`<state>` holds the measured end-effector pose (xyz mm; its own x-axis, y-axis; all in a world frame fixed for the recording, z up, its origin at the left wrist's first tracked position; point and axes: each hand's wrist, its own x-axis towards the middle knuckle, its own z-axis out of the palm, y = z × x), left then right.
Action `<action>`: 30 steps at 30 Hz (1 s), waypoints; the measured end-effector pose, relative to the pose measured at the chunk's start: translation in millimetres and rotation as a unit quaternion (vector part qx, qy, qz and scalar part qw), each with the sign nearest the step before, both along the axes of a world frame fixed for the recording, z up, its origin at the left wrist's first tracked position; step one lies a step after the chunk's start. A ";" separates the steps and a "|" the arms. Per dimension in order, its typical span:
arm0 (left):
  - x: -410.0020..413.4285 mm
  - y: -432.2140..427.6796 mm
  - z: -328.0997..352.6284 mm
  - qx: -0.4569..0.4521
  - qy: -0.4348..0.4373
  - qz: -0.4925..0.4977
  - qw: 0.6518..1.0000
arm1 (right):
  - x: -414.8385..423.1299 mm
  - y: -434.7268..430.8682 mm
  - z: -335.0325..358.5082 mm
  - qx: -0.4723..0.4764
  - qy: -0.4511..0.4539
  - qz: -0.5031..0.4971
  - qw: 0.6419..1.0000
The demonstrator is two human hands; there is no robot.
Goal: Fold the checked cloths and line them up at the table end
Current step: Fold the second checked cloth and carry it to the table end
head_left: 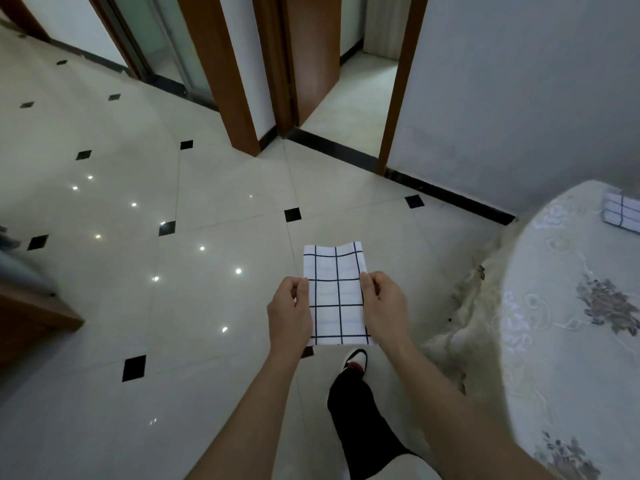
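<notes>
Cloth held between hands, left and right, pinching its side edges.

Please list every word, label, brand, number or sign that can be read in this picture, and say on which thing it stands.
No readable text, number or sign shows anywhere.
Checked cloth, held by the left hand and the right hand: only dark grid lines, no label.
Folded cloth on the tablecloth: only lines; the tablecloth bears only flowers.
Shoe: no brand can be made out.
</notes>
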<state>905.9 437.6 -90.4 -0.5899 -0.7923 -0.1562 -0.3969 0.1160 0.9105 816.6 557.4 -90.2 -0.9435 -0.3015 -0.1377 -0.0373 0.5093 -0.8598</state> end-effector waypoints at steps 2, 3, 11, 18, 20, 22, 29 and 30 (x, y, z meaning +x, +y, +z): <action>-41.7 -15.1 -1.0 -0.002 0.007 -0.011 1.000 | -40.0 -12.1 -1.8 -0.007 0.010 -0.004 1.000; -63.3 -21.6 0.0 -0.003 0.007 -0.019 1.000 | -60.4 -17.1 -2.1 -0.010 0.012 -0.007 1.000; -244.5 -57.7 25.5 -0.031 0.016 -0.084 0.996 | -229.2 -44.6 19.8 -0.032 0.027 -0.073 0.996; -355.7 -52.5 31.7 -0.031 0.026 -0.157 0.987 | -320.3 -31.7 21.0 -0.026 0.022 -0.155 0.987; -384.5 -50.5 27.3 -0.030 0.025 -0.184 0.982 | -342.0 -26.8 17.7 -0.019 0.021 -0.172 0.985; -413.9 -48.3 19.8 -0.030 0.017 -0.212 0.977 | -362.0 -22.0 9.8 -0.024 0.008 -0.198 0.980; -535.6 -12.7 7.8 -0.041 0.013 -0.372 0.927 | -434.7 17.7 0.6 -0.005 -0.005 -0.340 0.940; -554.3 -4.5 8.0 -0.040 0.014 -0.401 0.915 | -443.1 25.9 2.0 0.000 -0.005 -0.365 0.931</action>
